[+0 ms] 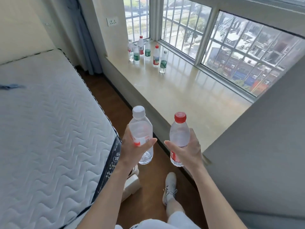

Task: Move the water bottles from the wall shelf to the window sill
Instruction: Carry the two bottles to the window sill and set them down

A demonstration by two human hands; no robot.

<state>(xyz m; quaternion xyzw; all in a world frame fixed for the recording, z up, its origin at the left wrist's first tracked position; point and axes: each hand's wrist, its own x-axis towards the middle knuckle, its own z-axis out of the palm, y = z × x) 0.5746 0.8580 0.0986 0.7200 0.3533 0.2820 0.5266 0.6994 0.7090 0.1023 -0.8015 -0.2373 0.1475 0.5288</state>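
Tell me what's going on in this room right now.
A person is walking along the gap between a bare mattress and a window sill, carrying two water bottles. The left hand holds a white-capped bottle and the right hand holds a red-capped bottle, both upright. Six or so bottles already stand clustered at the sill's far end, by the window.

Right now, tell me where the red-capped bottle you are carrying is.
In the head view the red-capped bottle is upright in the right hand, low and centre, beside the white-capped bottle in the left hand, short of the window sill.
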